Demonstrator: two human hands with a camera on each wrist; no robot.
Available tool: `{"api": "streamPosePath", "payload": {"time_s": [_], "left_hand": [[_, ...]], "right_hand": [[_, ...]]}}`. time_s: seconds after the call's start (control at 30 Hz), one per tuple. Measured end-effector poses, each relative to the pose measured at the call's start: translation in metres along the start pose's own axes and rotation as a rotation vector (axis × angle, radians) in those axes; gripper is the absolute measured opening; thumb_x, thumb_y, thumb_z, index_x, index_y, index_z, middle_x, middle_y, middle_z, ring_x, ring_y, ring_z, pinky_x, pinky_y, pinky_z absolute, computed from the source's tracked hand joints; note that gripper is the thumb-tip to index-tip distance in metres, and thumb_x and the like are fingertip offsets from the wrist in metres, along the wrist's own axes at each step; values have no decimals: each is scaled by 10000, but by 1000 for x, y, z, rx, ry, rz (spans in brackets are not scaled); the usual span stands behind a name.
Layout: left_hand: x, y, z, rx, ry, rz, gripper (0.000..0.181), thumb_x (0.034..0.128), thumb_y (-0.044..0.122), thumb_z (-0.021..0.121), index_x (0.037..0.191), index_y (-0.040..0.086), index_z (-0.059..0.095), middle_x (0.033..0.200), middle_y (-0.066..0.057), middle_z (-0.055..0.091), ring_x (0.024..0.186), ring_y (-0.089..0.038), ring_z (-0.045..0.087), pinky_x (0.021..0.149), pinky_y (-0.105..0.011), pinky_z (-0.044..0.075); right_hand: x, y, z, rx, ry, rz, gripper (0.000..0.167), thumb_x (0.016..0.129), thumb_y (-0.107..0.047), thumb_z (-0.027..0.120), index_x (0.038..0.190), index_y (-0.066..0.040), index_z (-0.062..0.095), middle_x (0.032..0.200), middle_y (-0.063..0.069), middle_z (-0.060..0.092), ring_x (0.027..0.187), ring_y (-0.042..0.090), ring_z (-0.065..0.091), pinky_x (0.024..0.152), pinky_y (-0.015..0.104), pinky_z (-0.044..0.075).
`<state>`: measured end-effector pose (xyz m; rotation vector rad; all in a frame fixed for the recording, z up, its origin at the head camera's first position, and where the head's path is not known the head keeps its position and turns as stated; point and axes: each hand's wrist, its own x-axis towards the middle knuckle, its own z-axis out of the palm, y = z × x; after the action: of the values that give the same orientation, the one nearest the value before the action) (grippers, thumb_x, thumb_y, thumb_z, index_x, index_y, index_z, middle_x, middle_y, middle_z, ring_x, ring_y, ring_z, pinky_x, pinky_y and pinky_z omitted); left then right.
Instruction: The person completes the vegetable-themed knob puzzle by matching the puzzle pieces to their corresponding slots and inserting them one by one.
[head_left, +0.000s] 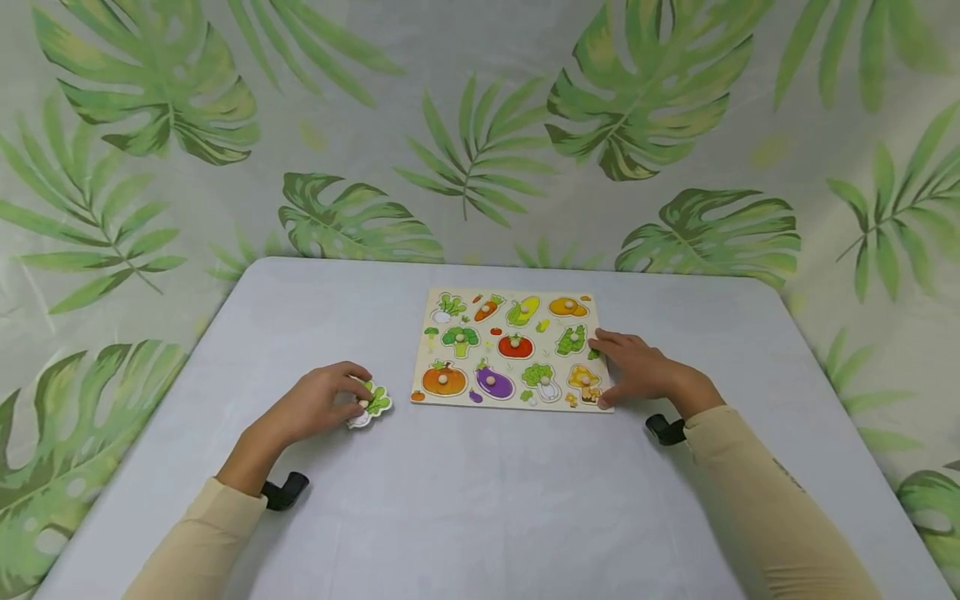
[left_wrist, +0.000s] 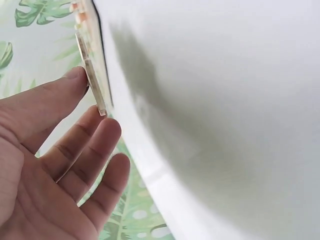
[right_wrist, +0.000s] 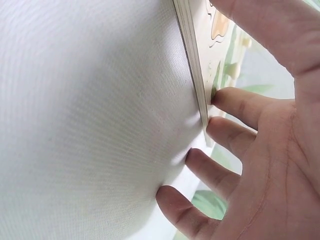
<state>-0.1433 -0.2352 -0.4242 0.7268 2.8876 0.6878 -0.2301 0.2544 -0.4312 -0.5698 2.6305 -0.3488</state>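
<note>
My left hand point(head_left: 321, 407), left of the puzzle board, pinches a flat turnip puzzle piece point(head_left: 377, 402) with green leaves and a white bulb. The left wrist view shows the piece point(left_wrist: 91, 75) nearly edge-on between thumb and forefinger, raised off the table, while the other fingers bend loosely. The wooden vegetable puzzle board point(head_left: 450, 401) lies flat at the table's middle. At its right edge rests my right hand point(head_left: 645, 373), thumb by the near corner and fingertips higher up. In the right wrist view, the spread fingers point(right_wrist: 240, 107) touch the board's side point(right_wrist: 192, 65).
Knobbed pieces sit across the board, among them a carrot point(head_left: 488, 308), tomato point(head_left: 525, 347), eggplant point(head_left: 501, 386) and pumpkin point(head_left: 453, 385). A turnip picture point(head_left: 442, 317) without a knob shows at its top left. White cloth covers the table point(head_left: 480, 500); a leaf-patterned curtain point(head_left: 480, 125) hangs behind.
</note>
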Motion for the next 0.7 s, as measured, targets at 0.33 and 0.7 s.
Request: {"api": "streamPosePath", "payload": {"time_s": [0.33,0.7], "left_hand": [[21,8,-14,-40,31,-30,143,860,62,737,988,103,786,1227,-116,663,1087,-313,652,883,-478,556],[58,15,-31,-81,64,-52,169,879,72,728,1042,64,774,1272,-144,647,1165,-346,615,921,-507,549]], "right_hand": [[0,-1,0,7,-2,-5,1040,735,-434,854,1546,-63,318,1645,201,193,1470,505,188,1066,798,222],[3,4,1,-7,-5,-10,1044,741,-444,846,1551,-62,309,1648,207,184,1471,502,194,1065,794,231]]}}
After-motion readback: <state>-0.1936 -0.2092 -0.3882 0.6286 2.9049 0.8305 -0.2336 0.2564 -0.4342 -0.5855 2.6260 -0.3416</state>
